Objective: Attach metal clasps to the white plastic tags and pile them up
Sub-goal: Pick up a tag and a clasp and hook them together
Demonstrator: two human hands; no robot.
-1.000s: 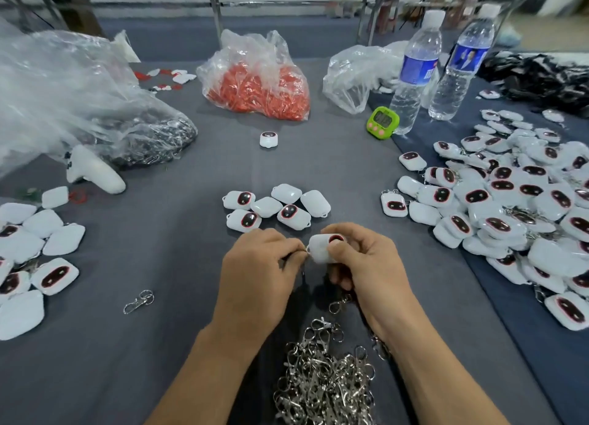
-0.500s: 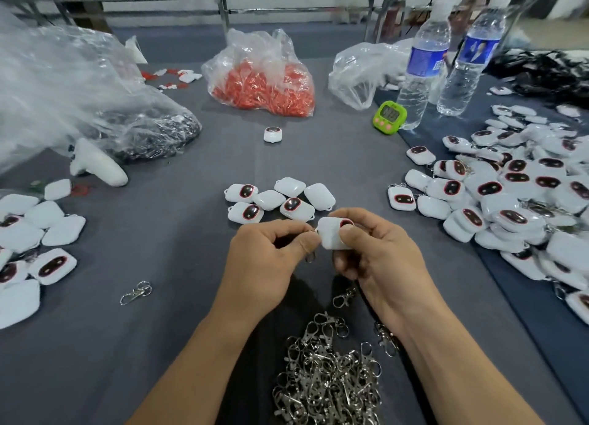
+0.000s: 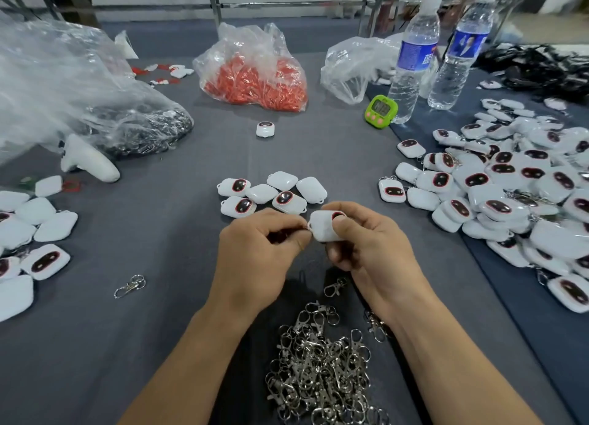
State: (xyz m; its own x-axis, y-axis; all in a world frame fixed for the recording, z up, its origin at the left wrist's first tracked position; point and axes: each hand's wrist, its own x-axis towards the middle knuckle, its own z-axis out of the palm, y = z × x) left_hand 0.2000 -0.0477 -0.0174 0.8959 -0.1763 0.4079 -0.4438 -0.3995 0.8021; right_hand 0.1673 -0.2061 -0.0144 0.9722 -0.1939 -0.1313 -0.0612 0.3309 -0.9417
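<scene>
I hold one tag (image 3: pixel 323 230) just above the table (image 3: pixel 159 329), near the middle. My right hand (image 3: pixel 373 249) is clamped on it, thumb on its near face and fingers curled behind. My left hand (image 3: pixel 258 259) is pinched tight at the tag's corner loop. What the thumb and forefinger nip is hidden, but I take it to be a clasp. To do this well, I think I should keep the tag steady in the right hand and turn its loop toward the left. Then I can spread the clasp's ring, thread it through the loop and check that it has closed. After that the tag can go to the pile (image 3: pixel 510 195) on my right. Spare clasps (image 3: pixel 322 370) lie heaped between my forearms, close enough for the next one, and six bare tags (image 3: pixel 271 193) wait just beyond my fingers. As for containers, a clear bag (image 3: pixel 255 74) at the back holds a mass of small red pieces. A larger bag (image 3: pixel 134 128) on the left holds dark metal parts. A third bag (image 3: pixel 353 67) slumps beside two capped bottles (image 3: pixel 414 51) of clear water, and I cannot tell what is in it.
</scene>
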